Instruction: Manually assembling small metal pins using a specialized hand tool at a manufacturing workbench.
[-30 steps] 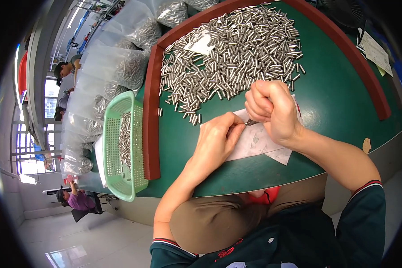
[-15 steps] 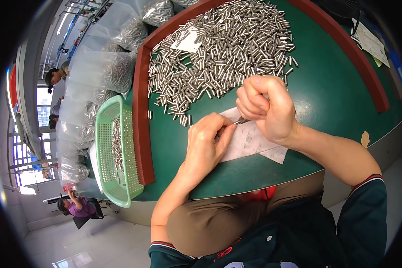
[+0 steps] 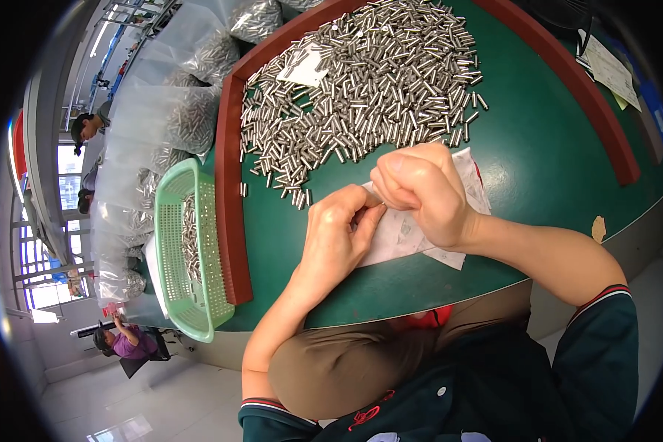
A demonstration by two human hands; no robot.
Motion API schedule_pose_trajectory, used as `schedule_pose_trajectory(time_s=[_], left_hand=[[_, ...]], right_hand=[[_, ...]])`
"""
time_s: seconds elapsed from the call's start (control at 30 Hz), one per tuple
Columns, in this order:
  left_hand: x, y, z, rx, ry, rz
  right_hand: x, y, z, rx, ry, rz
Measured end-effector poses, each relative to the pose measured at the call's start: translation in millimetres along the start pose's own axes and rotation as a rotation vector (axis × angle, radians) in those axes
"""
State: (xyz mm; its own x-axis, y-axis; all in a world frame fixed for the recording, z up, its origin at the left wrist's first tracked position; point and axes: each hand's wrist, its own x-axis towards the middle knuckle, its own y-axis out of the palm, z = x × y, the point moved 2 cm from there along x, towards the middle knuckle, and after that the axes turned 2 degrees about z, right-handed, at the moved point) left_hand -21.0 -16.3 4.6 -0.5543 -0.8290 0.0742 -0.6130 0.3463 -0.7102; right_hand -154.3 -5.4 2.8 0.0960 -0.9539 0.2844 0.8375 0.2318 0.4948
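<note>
My left hand (image 3: 333, 227) is closed in a pinch low over a creased white paper sheet (image 3: 394, 247). Right up against its fingertips, my right hand (image 3: 431, 193) is curled into a fist. Whatever each hand holds is hidden by the fingers. Beyond the hands a wide heap of short shiny metal pins (image 3: 390, 88) covers the green tabletop (image 3: 523, 162). A white paper slip (image 3: 303, 68) lies among the pins.
Red-brown rails (image 3: 233, 214) border the work area on left and right. A pale green basket (image 3: 173, 295) with some pins stands left, beside clear plastic bags (image 3: 191, 121) of pins. Papers (image 3: 608, 70) lie far right; a brown scrap (image 3: 599, 229) sits near the edge. People (image 3: 129, 341) are in the background.
My right fist has moved left and down, against my left fingertips. A thin dark tip that showed between the hands is now hidden. More of the paper's right side shows.
</note>
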Motion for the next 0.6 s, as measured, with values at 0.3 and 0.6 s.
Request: schedule_pose_trajectory(time_s=[0.3,0.6], left_hand=[[0.3,-0.4,-1.1,0.027,-0.029,0.022],[-0.8,-8.0,26.3,-1.344,-0.234,0.13]], right_hand=[[4.7,-7.2,-0.8,0.072,0.043,0.011],[4.9,-3.9,2.2,0.119,0.109,-0.055]])
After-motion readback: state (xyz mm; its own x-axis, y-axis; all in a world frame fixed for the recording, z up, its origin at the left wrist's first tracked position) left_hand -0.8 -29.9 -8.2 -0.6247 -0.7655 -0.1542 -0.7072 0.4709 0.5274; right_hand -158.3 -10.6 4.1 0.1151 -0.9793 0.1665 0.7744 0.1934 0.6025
